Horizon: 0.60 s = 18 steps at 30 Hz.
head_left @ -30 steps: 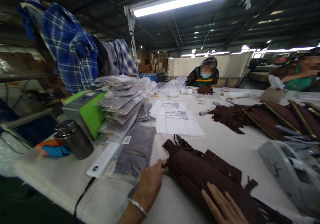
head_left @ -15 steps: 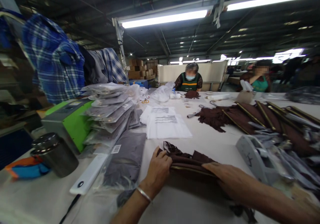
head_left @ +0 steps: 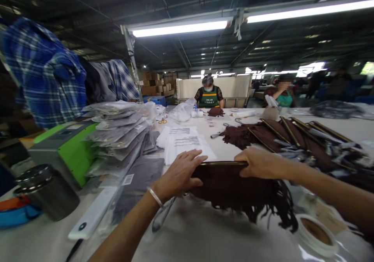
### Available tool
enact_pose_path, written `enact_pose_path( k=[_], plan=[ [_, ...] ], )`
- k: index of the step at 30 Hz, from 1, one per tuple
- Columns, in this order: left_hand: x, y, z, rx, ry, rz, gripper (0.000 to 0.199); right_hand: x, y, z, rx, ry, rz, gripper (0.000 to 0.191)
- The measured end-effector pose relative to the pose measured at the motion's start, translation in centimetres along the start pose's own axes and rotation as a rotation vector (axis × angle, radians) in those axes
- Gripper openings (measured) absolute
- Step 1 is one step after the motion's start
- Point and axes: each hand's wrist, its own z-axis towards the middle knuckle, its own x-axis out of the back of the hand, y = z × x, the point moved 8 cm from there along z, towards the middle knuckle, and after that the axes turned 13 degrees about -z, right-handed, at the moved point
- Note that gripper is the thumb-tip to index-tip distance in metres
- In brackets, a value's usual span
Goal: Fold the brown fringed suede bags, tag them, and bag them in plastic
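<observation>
Two bare hands were at the brown fringed bag, which stood upright along its gold zip edge, its fringe hanging below, above the white table. The right hand was closed on the zip edge near the bag's right end, pinching it between thumb and fingers. The left hand was open at the bag's left end, thumb and fingers apart. Just beyond the bag were white printed sheets; to its left, a grey packed item with a barcode label, and farther left a dark flask. Brown zipped pieces were beyond the bag to its right. A person in a green apron was well beyond it.
</observation>
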Motion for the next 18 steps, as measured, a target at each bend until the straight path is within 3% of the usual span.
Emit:
enact_pose_path(
  k=[3,7,10,13,15,18],
  plan=[
    [-0.1,1.2,0.7,-0.001,-0.115,-0.21,0.061,2.5,-1.3,0.1,0.106,-0.094,0.079,0.015],
    [-1.5,-0.8,0.5,0.122,-0.324,-0.278,0.029,3.9,-2.2,-0.8,0.182,-0.151,0.106,0.017],
    [-2.2,-2.9,-0.2,0.167,-0.407,-0.229,0.019,3.3,-1.0,-1.2,0.129,-0.17,0.059,0.014],
    [-1.8,-4.4,-0.1,0.2,-0.368,-0.136,0.014,2.3,0.8,-0.7,0.08,-0.125,-0.012,0.011],
    [-0.4,-4.7,0.6,0.198,-0.283,-0.057,0.01,1.9,1.8,-0.1,0.085,-0.056,-0.062,0.01],
    [2.4,-4.1,1.5,0.172,-0.131,0.076,0.015,2.1,3.1,0.1,0.08,0.163,-0.129,0.015]
  ],
)
